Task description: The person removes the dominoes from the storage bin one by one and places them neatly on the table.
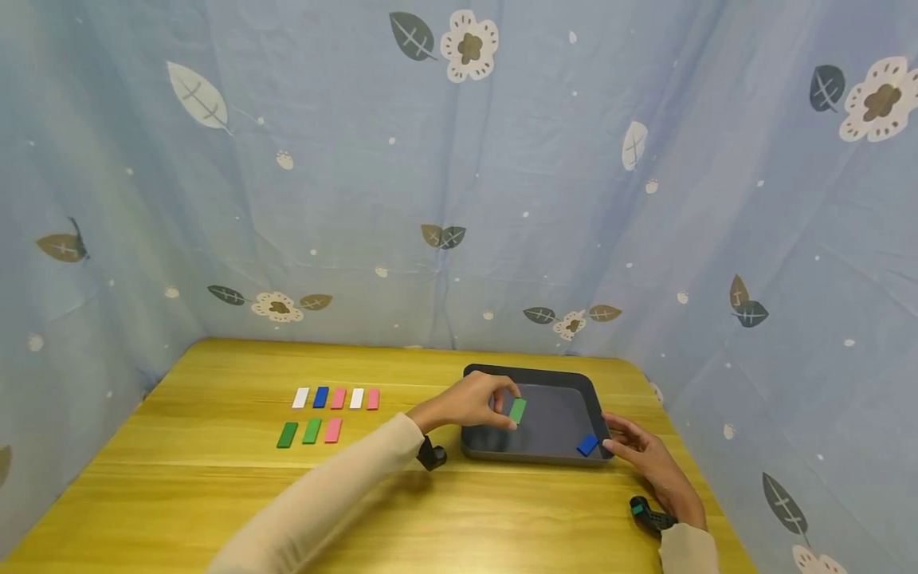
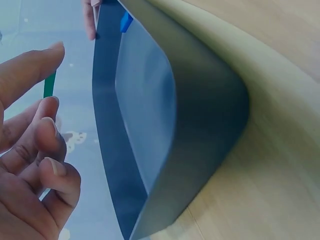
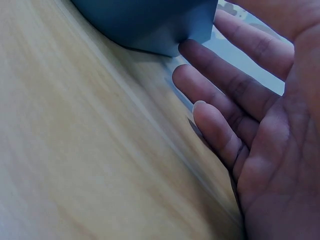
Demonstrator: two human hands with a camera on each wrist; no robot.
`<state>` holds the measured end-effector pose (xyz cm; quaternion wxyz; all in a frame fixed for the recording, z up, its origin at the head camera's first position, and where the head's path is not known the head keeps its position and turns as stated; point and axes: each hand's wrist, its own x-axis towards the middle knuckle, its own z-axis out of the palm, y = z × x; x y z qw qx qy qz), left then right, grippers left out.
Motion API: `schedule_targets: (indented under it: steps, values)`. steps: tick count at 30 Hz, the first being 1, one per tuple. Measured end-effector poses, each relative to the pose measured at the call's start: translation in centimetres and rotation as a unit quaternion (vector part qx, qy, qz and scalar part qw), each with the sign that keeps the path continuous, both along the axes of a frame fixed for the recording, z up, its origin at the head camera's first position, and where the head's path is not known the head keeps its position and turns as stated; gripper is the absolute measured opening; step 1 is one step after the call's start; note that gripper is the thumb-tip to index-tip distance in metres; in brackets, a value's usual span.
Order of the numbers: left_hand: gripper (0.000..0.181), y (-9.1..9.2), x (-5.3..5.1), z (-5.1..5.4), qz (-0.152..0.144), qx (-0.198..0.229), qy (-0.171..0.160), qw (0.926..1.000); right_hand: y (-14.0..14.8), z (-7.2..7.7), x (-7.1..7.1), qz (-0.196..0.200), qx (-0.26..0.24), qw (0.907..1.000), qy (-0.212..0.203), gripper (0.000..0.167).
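Note:
In the head view a thin green rectangular tile (image 1: 517,410) is pinched between the thumb and finger of my left hand (image 1: 476,402), above the left part of a dark grey tray (image 1: 531,458). The left wrist view shows the tile (image 2: 49,85) edge-on between the fingertips, apart from the tray wall (image 2: 210,110). A blue tile (image 1: 587,445) lies inside the tray at its near right corner. At the tray's right side my right hand (image 1: 649,458) touches the rim with its fingertips; in the right wrist view its fingers (image 3: 235,82) are extended, loosely bent.
Left of the tray, two rows of tiles lie on the yellow wooden table (image 1: 402,510): white (image 1: 300,398), blue (image 1: 320,397), pink (image 1: 333,430), light green (image 1: 311,431) and dark green (image 1: 287,435). A patterned blue curtain (image 1: 344,175) hangs behind the table and along its sides.

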<state>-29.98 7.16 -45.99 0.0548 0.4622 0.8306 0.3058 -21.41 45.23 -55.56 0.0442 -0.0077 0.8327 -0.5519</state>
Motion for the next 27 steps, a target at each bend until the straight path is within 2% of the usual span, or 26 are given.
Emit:
schedule_targets:
  steps: [12, 27]
  values:
    - [0.044, -2.5, 0.1, -0.4, 0.009, 0.018, 0.003, 0.9998, 0.1, 0.1, 0.0, -0.01, -0.009, 0.9998, -0.011, 0.066]
    - [0.044, -7.6, 0.6, -1.3, 0.057, 0.027, 0.014, 0.9979, -0.1, 0.1, 0.0, -0.002, -0.001, 1.0, 0.006, 0.064]
